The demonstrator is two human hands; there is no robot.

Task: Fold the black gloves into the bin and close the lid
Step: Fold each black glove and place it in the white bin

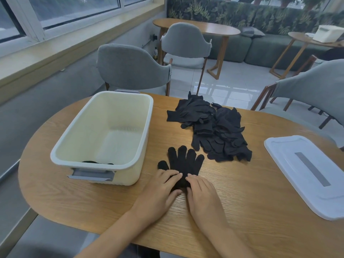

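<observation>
Our left hand [161, 190] and right hand [202, 194] lie side by side at lower centre of the frame, fingers nearly straight, pressing flat on the cuff end of a single black glove [183, 162]. Neither hand grips it. The glove lies flat on the wooden table [232, 211], its fingers spread and pointing toward the top of the frame.

Just above and right of it, mid-frame, sits the pile of black gloves [214, 127], loosely heaped. Left of centre stands the cream bin [89, 131], open; a dark item [96, 162], mostly hidden, shows at its near inner wall. The white lid [307, 174] lies flat at the right edge, well apart from the bin. Grey chairs [130, 66] stand beyond the table.
</observation>
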